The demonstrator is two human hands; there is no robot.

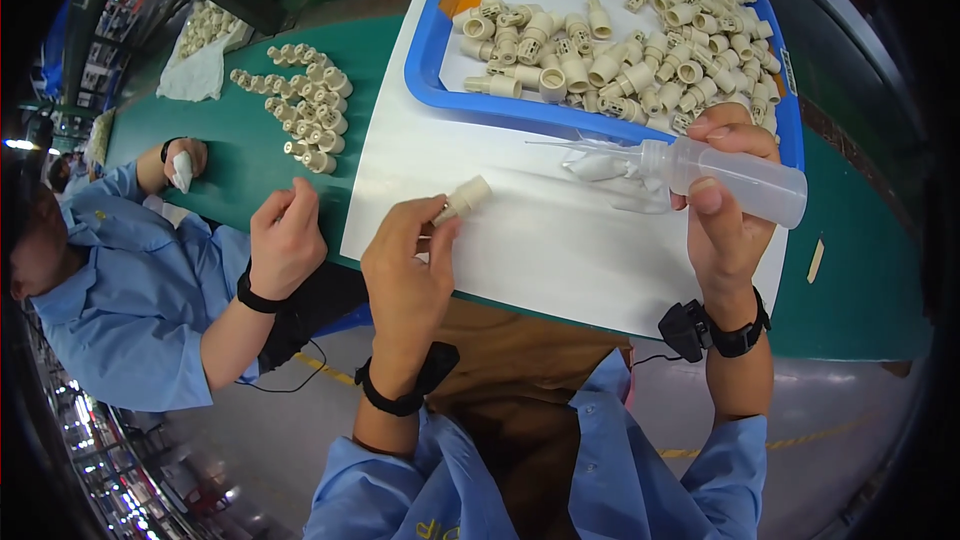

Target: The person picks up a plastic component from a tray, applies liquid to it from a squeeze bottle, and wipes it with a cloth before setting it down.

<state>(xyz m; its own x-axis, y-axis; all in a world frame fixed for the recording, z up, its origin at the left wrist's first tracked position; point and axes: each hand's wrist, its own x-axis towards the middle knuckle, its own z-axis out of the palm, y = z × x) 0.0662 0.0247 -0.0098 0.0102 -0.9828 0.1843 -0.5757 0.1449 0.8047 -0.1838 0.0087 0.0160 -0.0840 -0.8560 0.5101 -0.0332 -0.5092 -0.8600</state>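
Your green bench [870, 300] carries a white sheet [570, 270] and a blue tray [424, 62] of fittings [628, 82]. Your right hand [728, 225] grips a translucent bottle [768, 183], nozzle [590, 144] leftward; your left hand [408, 265] pinches one beige fitting [469, 196] above the sheet.

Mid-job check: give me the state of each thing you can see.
Left hand: closed on beige plastic fitting
Beige plastic fitting: tilted, raised
Right hand: closed around squeeze bottle
Squeeze bottle: held sideways, tip leftward
Blue tray: part-filled, loose fittings
White sheet: spread flat
Fittings on green table: grouped together
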